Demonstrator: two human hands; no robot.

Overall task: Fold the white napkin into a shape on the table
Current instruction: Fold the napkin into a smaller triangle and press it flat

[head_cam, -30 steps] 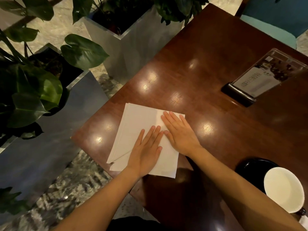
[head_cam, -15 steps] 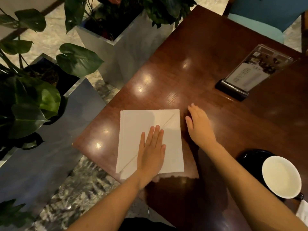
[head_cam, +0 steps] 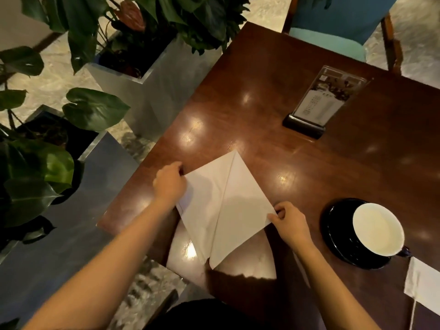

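On my right, a white cup (head_cam: 378, 228) sits on a glossy black saucer (head_cam: 338, 236), just beside my right grip (head_cam: 289, 222). A clear menu stand (head_cam: 319, 103) stands farther back, and leafy planters (head_cam: 154, 86) crowd the left side. The white napkin (head_cam: 226, 206) lies diamond-wise on the polished dark wooden tabletop (head_cam: 262, 91) near me, soft, with one crease from corner to corner. My left grip (head_cam: 170, 184) clasps its left corner, and my right grip pinches the right one.
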